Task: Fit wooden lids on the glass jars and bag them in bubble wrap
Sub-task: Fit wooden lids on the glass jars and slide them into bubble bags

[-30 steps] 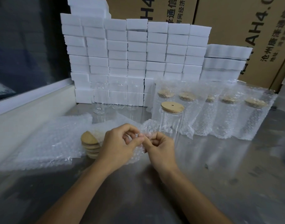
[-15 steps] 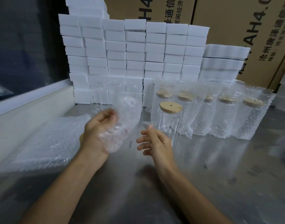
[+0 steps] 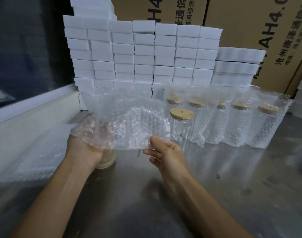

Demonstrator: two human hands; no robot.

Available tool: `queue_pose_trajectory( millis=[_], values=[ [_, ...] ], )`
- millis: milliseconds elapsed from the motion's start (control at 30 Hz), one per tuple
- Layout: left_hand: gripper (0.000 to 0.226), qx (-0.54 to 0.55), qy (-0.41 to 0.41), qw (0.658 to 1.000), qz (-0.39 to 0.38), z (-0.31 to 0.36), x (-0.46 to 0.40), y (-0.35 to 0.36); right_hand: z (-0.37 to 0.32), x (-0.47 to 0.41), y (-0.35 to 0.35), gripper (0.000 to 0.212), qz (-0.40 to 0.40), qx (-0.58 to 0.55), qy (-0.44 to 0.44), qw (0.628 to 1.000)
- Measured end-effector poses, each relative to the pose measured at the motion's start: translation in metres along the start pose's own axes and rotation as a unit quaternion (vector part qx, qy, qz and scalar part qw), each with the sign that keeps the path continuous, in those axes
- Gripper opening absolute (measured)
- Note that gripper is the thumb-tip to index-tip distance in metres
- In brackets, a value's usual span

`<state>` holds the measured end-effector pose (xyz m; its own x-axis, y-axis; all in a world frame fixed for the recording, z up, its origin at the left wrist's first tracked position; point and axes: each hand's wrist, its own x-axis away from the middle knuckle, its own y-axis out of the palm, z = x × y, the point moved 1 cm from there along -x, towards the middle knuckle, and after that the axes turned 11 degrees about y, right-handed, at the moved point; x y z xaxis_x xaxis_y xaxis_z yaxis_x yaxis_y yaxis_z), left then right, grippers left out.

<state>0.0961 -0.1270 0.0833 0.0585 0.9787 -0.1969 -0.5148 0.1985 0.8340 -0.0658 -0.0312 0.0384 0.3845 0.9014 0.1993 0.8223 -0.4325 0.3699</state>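
white foam blocks point(image 3: 143, 54) stacked at back | cardboard boxes point(image 3: 249, 23) behind | metal table point(image 3: 215, 186)

I see bare steel table point(image 3: 215, 194) open near me; bagged jars point(image 3: 239, 124), white boxes point(image 3: 143, 54) and lid stack point(image 3: 106, 162) block the back and left.

Left hand point(image 3: 85, 148) grips a bubble-wrap bag point(image 3: 122, 121), right hand point(image 3: 165, 152) seemingly touching it.

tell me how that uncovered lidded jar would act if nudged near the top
The uncovered jar is tall and narrow, so it would probably tip rather than slide. It looks like bare glass, likely slippery and breakable. Its wooden lid might pop off.
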Motion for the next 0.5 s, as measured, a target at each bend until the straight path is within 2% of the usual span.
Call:
queue_pose_trajectory(
  millis=[67,100,167,233,300,333,367,400,433,500],
  values=[
    [0.016,-0.089,0.096,0.988,0.080,0.003,-0.006,-0.005,0.001,0.001,-0.003,0.016,0.033,0.029,-0.023,0.999],
    [0.015,-0.150,0.167,0.968,0.109,0.006,-0.007,-0.008,0.002,0.001,-0.005,0.016,0.045,0.033,-0.027,0.998],
    [0.012,-0.277,0.325,0.899,0.098,0.011,-0.003,-0.009,0.004,0.002,-0.006,0.016,0.062,0.025,-0.030,0.997],
    [0.014,-0.409,0.464,0.786,0.015,0.010,0.007,-0.005,0.005,0.003,-0.005,0.015,0.064,-0.007,-0.036,0.997],
    [0.005,-0.500,0.541,0.668,-0.106,0.001,0.016,0.001,0.006,0.004,-0.002,0.022,0.062,-0.050,-0.042,0.996],
    [0.002,-0.529,0.550,0.625,-0.161,-0.007,0.021,0.005,0.007,0.003,-0.003,0.027,0.062,-0.065,-0.048,0.995],
    [0.006,-0.546,0.544,0.602,-0.208,-0.017,0.026,0.007,0.007,0.003,-0.002,0.030,0.063,-0.070,-0.055,0.994],
    [0.009,-0.556,0.521,0.597,-0.251,-0.027,0.031,0.008,0.008,0.002,-0.002,0.030,0.062,-0.059,-0.068,0.994],
    [0.013,-0.562,0.484,0.607,-0.284,-0.036,0.037,0.009,0.008,0.003,-0.001,0.030,0.060,-0.037,-0.085,0.994],
    [0.025,-0.563,0.378,0.667,-0.309,-0.050,0.047,0.008,0.011,0.003,0.000,0.023,0.061,0.055,-0.142,0.986]
  ],
)
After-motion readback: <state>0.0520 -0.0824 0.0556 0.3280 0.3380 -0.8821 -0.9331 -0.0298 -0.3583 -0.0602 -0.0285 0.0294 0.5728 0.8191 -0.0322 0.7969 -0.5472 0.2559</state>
